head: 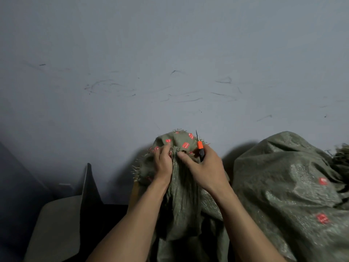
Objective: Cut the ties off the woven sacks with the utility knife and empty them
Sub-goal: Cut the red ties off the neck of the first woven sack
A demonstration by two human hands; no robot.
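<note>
A green woven sack with small red printed marks stands in front of me, its neck gathered tight and its frayed mouth flaring above the gather. My left hand grips the left side of the gathered neck. My right hand holds an orange and black utility knife with the blade pointing up, while its thumb presses on the neck just right of my left hand. The tie itself is hidden between my fingers.
A second, fuller green woven sack lies to the right, touching the first. An open cardboard box with a raised flap sits at the lower left. A scuffed grey wall stands close behind.
</note>
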